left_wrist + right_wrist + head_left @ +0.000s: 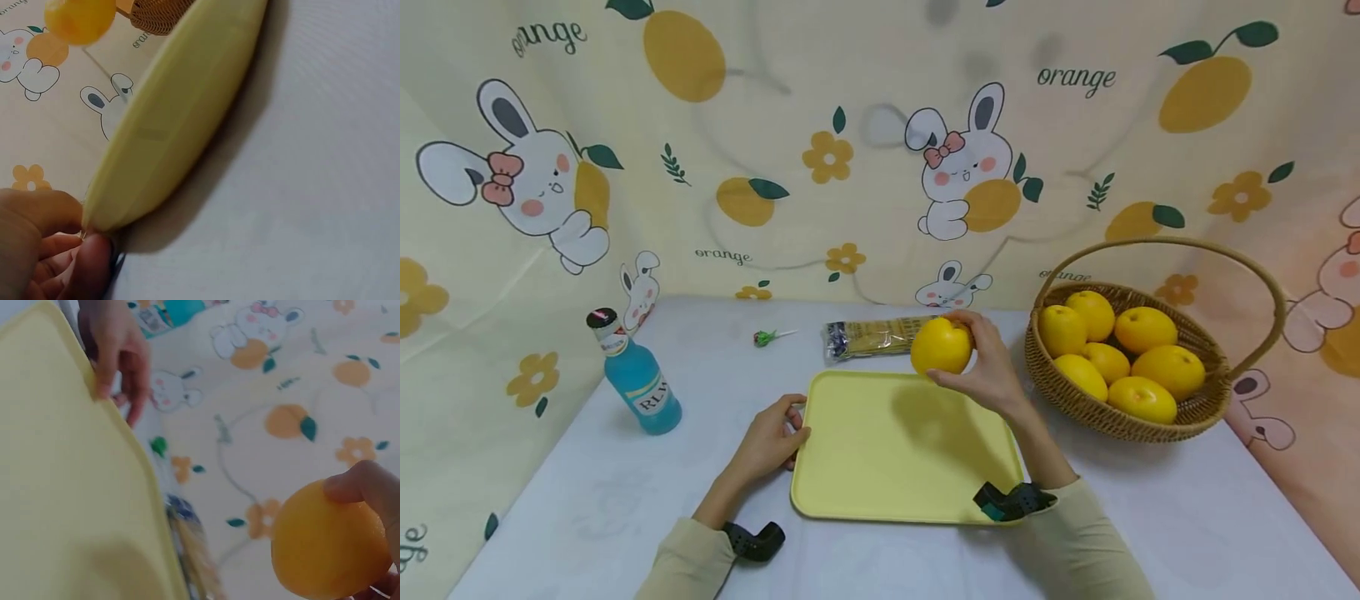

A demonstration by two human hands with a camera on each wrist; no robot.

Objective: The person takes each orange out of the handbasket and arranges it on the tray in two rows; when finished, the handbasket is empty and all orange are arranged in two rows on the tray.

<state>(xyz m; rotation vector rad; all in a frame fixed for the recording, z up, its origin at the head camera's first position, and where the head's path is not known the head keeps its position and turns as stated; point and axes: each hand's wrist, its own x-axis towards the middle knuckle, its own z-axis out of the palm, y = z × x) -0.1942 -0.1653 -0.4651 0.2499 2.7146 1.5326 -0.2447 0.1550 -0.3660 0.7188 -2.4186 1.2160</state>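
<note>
My right hand (988, 367) holds a round yellow-orange orange (942, 347) between thumb and fingers, up over the far edge of a yellow rectangular tray (880, 450). The same orange (328, 544) fills the lower right of the right wrist view. A shadow of hand and fruit falls on the tray. At the tray's left rim, my left hand (769, 437) pinches the edge; the left wrist view shows thumb and fingertips at one end of the tray (181, 112).
A wicker basket (1045, 375) with a tall handle, holding several more oranges, stands at right. Behind the tray lies a packet of long dry noodles (880, 336). A green-wrapped lollipop (765, 337) lies farther left, and a blue bottle (643, 383) stands at the left.
</note>
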